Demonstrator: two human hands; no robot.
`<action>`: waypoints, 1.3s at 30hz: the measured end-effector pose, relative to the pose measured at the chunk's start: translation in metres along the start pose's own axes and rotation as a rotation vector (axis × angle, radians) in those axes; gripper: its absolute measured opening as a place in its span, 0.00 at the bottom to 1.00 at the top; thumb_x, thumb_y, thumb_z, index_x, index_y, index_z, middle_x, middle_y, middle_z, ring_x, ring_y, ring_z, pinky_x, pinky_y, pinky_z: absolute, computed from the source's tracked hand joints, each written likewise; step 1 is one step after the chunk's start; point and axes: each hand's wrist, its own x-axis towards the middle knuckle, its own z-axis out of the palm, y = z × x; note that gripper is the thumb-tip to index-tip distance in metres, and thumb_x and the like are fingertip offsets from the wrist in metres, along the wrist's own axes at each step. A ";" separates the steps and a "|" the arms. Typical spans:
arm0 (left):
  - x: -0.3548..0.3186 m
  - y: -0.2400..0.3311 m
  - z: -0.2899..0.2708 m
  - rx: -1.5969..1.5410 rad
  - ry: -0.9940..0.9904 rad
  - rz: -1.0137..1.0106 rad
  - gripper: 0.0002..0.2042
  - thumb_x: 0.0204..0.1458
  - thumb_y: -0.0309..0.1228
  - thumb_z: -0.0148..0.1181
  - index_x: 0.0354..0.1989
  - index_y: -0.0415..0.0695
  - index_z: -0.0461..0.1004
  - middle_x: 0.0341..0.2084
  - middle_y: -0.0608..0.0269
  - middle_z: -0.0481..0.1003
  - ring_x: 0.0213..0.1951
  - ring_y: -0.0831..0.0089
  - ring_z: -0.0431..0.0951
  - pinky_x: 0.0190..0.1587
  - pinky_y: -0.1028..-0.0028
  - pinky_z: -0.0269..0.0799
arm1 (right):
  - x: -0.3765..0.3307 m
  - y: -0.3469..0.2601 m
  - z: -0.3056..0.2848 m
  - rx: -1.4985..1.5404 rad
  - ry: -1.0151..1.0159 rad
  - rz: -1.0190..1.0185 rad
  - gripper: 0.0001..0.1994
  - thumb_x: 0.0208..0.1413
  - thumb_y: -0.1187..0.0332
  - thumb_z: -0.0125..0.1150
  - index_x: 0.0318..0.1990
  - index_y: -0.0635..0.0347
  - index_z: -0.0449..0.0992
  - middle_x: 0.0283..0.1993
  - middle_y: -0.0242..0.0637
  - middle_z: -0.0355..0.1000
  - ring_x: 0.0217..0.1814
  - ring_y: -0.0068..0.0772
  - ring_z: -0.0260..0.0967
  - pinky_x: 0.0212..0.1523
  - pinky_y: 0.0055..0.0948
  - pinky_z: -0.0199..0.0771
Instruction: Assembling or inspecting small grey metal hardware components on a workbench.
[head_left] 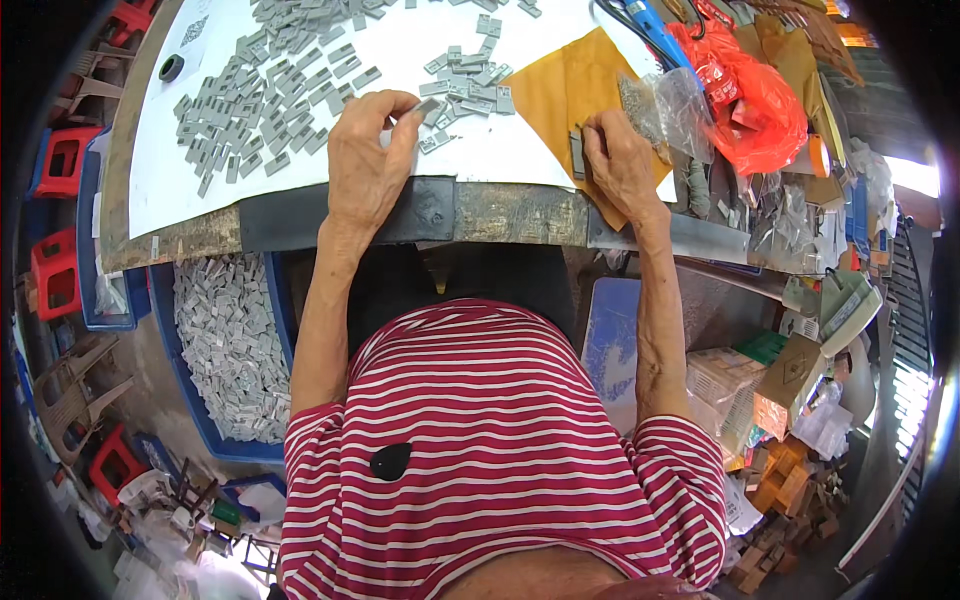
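Observation:
My left hand [368,150] is closed in a pinch, with a small grey metal piece [427,106] between thumb and fingertips. It sits just above the near table edge, beside a loose pile of like grey pieces [475,85]. My right hand [625,162] rests on a sheet of brown paper [562,85], fingers curled and pressed together. What those fingers hold, if anything, is hidden. A dark grey block [577,155] lies against them on the left. Close beyond the right hand is a heap of tiny metal parts [641,108], partly under clear plastic.
Many more grey pieces [250,110] spread over the white table sheet [160,195], near a black ring [171,68]. A red plastic bag [755,120] and a blue-handled tool [655,35] lie at the right. Below the table edge stands a blue bin [205,425] full of pieces.

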 end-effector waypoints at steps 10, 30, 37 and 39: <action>-0.014 0.020 -0.005 -0.150 -0.071 -0.108 0.07 0.46 0.25 0.54 0.31 0.33 0.71 0.22 0.57 0.73 0.25 0.72 0.71 0.30 0.76 0.66 | 0.004 0.017 -0.003 0.293 -0.059 0.291 0.05 0.52 0.71 0.52 0.29 0.64 0.68 0.19 0.31 0.64 0.20 0.24 0.62 0.21 0.22 0.61; -0.029 0.016 -0.001 -0.376 -0.270 -0.287 0.07 0.51 0.26 0.52 0.36 0.36 0.71 0.26 0.64 0.74 0.29 0.81 0.72 0.34 0.82 0.69 | -0.001 -0.005 -0.015 1.172 -0.080 0.699 0.02 0.49 0.78 0.53 0.28 0.68 0.67 0.24 0.40 0.68 0.17 0.18 0.60 0.13 0.15 0.56; -0.032 0.023 0.001 -0.443 -0.320 -0.335 0.07 0.51 0.26 0.52 0.36 0.36 0.71 0.25 0.64 0.74 0.28 0.82 0.71 0.32 0.83 0.68 | 0.001 -0.029 -0.013 1.392 -0.124 0.767 0.02 0.48 0.79 0.53 0.27 0.68 0.67 0.22 0.38 0.67 0.16 0.17 0.59 0.11 0.14 0.54; -0.032 0.023 0.003 -0.476 -0.336 -0.340 0.07 0.51 0.26 0.51 0.36 0.37 0.71 0.24 0.65 0.74 0.27 0.82 0.70 0.32 0.83 0.67 | 0.002 -0.041 -0.011 1.425 -0.162 0.768 0.02 0.47 0.79 0.53 0.27 0.68 0.67 0.22 0.38 0.67 0.16 0.16 0.58 0.11 0.15 0.54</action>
